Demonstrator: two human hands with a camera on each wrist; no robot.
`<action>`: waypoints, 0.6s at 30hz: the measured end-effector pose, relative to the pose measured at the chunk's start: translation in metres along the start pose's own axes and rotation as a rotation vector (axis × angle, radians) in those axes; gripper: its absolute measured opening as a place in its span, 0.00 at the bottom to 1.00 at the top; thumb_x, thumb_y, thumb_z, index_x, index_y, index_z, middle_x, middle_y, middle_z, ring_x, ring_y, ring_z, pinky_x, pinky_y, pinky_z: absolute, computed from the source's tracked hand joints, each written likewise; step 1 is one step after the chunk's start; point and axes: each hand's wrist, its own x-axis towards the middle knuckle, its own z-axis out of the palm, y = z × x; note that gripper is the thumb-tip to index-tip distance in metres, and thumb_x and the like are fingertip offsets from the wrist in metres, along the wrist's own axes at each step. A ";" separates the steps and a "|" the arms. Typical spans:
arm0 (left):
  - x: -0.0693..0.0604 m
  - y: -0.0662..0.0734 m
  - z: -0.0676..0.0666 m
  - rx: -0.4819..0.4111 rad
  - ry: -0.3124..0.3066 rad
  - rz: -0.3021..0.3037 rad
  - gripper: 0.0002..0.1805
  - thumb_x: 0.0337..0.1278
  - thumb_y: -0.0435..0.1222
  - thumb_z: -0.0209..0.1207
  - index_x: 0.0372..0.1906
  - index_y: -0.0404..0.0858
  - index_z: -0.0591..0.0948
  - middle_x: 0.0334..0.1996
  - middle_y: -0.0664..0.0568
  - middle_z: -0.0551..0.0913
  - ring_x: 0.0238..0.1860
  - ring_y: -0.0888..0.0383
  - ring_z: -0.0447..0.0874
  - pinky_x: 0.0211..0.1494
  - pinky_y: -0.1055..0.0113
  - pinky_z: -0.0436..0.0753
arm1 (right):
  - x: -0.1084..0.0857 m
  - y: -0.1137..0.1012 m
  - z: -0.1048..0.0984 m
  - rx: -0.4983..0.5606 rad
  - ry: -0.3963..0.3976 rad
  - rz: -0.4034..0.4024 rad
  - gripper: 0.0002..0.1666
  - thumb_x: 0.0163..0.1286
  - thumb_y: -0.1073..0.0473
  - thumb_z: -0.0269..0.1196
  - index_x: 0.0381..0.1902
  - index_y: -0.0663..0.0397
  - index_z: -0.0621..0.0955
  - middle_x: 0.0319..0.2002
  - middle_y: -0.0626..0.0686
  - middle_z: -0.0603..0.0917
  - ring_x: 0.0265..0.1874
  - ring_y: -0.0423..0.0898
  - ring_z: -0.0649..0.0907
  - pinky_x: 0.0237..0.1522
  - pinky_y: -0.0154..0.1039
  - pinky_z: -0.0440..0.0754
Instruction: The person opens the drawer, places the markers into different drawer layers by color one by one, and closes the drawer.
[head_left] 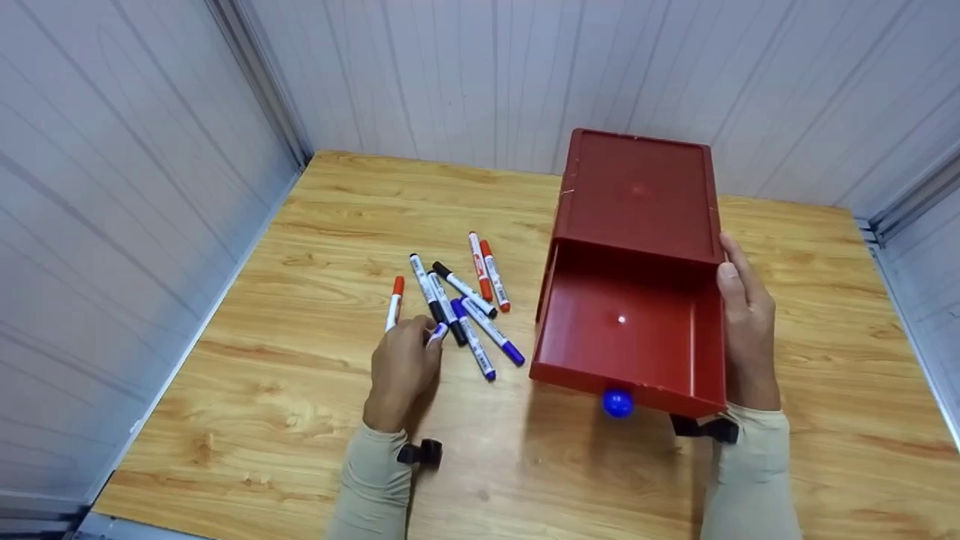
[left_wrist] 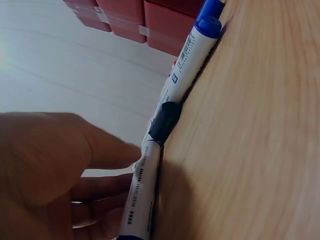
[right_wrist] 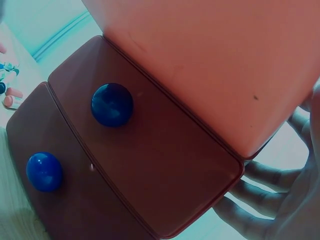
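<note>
Beside the loose markers, my left hand [head_left: 403, 358] pinches a white marker with a blue mark [head_left: 437, 333] between thumb and fingers. The left wrist view shows the hand [left_wrist: 55, 165] at a white marker [left_wrist: 141, 192] with a blue end, lying close to a dark cap. A red drawer unit [head_left: 637, 195] has its top drawer [head_left: 615, 330] pulled out, with a blue knob [head_left: 618, 403]; the drawer's visible inside is bare. My right hand [head_left: 746, 330] rests along the unit's right side, fingers extended. Below the open drawer, two closed drawer fronts [right_wrist: 150, 145] carry blue knobs [right_wrist: 112, 105].
Black-capped markers [head_left: 465, 289], blue-capped markers [head_left: 491, 330] and red ones [head_left: 495, 277] lie grouped left of the unit. Another red-capped marker [head_left: 397, 300] lies just beyond my left hand. Pale walls [head_left: 450, 82] border the wooden table [head_left: 300, 345] at the back and sides.
</note>
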 end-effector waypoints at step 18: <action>-0.004 -0.005 -0.002 0.013 -0.060 -0.025 0.11 0.55 0.33 0.65 0.44 0.37 0.87 0.32 0.46 0.82 0.32 0.49 0.81 0.34 0.52 0.80 | 0.006 -0.005 -0.013 0.035 -0.232 -0.018 0.30 0.80 0.57 0.49 0.77 0.44 0.63 0.77 0.52 0.59 0.74 0.51 0.59 0.63 0.34 0.69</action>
